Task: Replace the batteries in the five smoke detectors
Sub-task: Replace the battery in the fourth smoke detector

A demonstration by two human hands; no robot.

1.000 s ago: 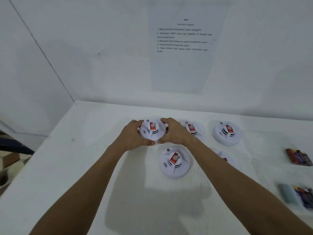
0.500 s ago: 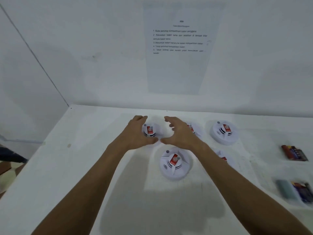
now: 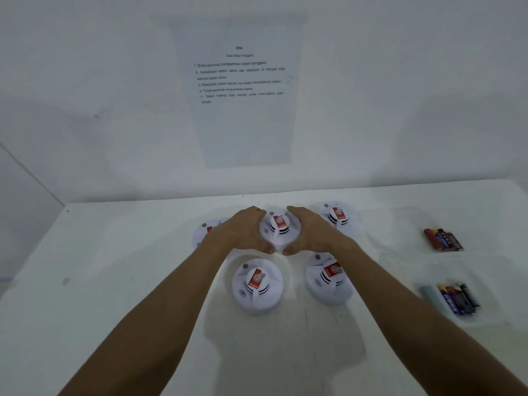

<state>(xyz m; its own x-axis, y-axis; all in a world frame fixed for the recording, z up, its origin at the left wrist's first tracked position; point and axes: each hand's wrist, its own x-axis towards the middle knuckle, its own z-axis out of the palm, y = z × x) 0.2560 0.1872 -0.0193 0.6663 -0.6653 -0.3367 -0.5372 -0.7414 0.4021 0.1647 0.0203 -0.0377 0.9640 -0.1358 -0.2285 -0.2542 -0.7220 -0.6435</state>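
Note:
Several white round smoke detectors with red labels sit on the white table (image 3: 114, 281). Both hands grip the middle back detector (image 3: 279, 227) from either side: my left hand (image 3: 243, 231) curls round its left edge, my right hand (image 3: 313, 231) round its right edge. The back left detector (image 3: 203, 232) is partly hidden behind my left hand. The back right detector (image 3: 338, 215) stands apart. Nearer me lie the front left detector (image 3: 257, 284) and the front right detector (image 3: 324, 282), which my right forearm partly covers.
Two groups of batteries lie at the table's right: a far group (image 3: 443, 240) and a near group (image 3: 457, 298). An instruction sheet (image 3: 243, 90) hangs on the wall behind. The table's left edge runs down at the left.
Both hands let go of the back left detector, moved right, and now grip the middle back detector. The view has shifted as well.

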